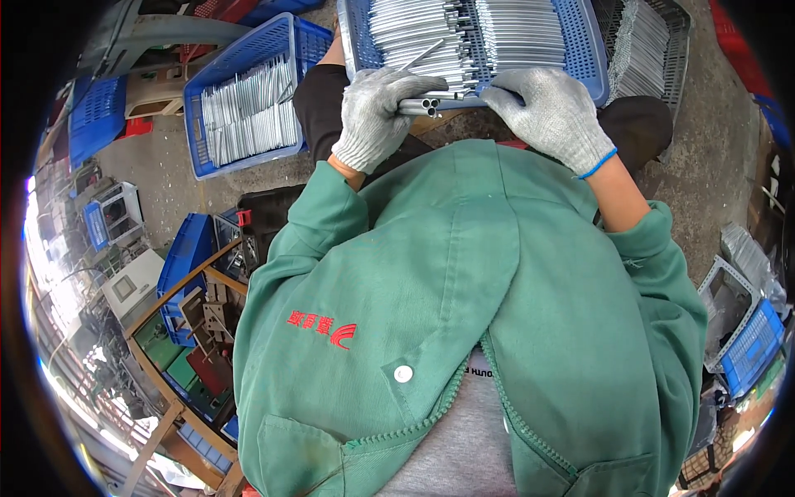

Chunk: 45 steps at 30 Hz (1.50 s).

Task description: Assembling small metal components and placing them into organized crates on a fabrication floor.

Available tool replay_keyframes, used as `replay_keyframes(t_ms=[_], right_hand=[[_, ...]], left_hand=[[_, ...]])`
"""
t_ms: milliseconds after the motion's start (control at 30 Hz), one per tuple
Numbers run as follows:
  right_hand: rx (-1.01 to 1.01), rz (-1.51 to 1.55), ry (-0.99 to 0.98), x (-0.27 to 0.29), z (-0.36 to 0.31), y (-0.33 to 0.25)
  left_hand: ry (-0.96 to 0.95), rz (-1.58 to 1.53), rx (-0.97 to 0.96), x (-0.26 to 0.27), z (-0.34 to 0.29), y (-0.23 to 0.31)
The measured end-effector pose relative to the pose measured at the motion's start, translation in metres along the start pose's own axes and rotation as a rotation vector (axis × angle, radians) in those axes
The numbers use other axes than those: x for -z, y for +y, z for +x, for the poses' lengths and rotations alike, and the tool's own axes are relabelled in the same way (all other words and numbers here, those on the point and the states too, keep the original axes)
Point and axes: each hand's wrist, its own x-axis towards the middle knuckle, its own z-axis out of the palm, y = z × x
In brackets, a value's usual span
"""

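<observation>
In my left hand [377, 103], gloved in grey-white knit, is a small bundle of metal tubes [426, 106]. Their round hollow ends point to the right. My right hand [551, 112], in a matching glove with a blue cuff edge, is bent just right of these ends and apart from them. Its thumb and forefinger come close together; whether anything is between them is hidden. Both hands are at the near edge of a blue plastic crate [598, 62], which holds two stacks of metal tubes [517, 37]. One tube lies slantwise on the left stack.
Left of my knee, another blue crate [195, 137] holds more metal tubes [248, 116]. A dark crate [683, 50] with bundled tubes stands at the right. Machinery and a wooden frame [178, 294] are farther left. Blue baskets [754, 348] lie at the right on the concrete floor [704, 166].
</observation>
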Motion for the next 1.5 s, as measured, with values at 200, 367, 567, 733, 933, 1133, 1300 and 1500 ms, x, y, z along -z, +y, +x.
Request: replay_keyframes(t_ms=[200,367,567,733,933,1133,1300,1500], right_hand=[[-0.013,0.022,-0.097,0.001,-0.004,-0.007],[-0.027,0.028,-0.105,0.009,0.002,-0.008],[0.011,0.028,-0.033,-0.005,0.003,0.002],[-0.059,0.105,-0.191,-0.001,0.001,-0.005],[-0.056,0.164,-0.054,-0.017,0.008,0.009],[-0.16,-0.019,-0.055,-0.039,0.01,0.026],[-0.163,-0.033,-0.055,-0.042,0.005,0.035],[-0.102,-0.011,-0.007,-0.022,0.0,0.02]], left_hand=[[0.003,-0.018,0.049,-0.001,-0.007,0.001],[0.005,0.016,0.011,0.0,-0.005,0.0],[0.028,-0.056,0.022,-0.001,-0.006,0.001],[0.058,-0.037,0.046,-0.006,-0.01,-0.001],[0.004,0.06,0.101,-0.014,-0.007,-0.014],[-0.127,0.211,0.33,-0.057,-0.011,-0.052],[-0.301,0.316,0.387,-0.068,-0.005,-0.061],[-0.329,0.107,0.316,-0.043,-0.009,-0.059]])
